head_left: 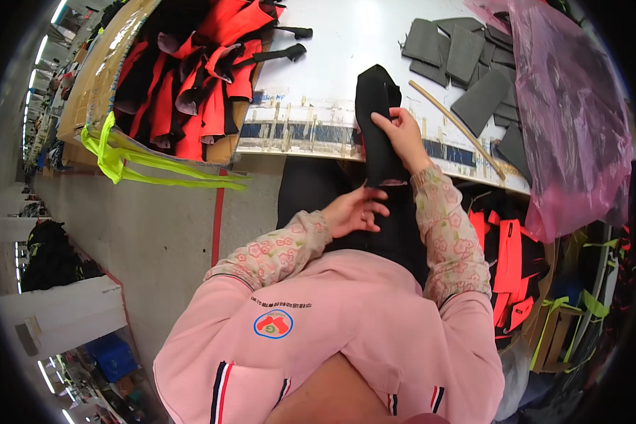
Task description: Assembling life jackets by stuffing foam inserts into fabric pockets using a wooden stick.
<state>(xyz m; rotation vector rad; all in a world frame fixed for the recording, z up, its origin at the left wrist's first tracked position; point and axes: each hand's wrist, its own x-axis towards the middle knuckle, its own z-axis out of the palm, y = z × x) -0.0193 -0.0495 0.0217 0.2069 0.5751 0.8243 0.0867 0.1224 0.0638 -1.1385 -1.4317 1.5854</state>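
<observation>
A long black fabric piece (378, 134) with a trace of red at its edges hangs over the table's front edge. My right hand (407, 141) grips it along its right side, thumb lying on top. Just below its lower end is my left hand (353, 213), fingers loosely curled and apart, holding nothing that I can see. Whether a fingertip touches the fabric's lower edge, I cannot tell. The underside of the piece is hidden.
A cardboard box (85, 99) of red and black fabric pieces (191, 92) stands left, yellow-green strap (113, 159) hanging from it. On the white table (346, 35) lie grey pads (466, 56), a wooden stick (456, 131) and pink plastic film (572, 113). More red-black pieces (509, 261) sit below right.
</observation>
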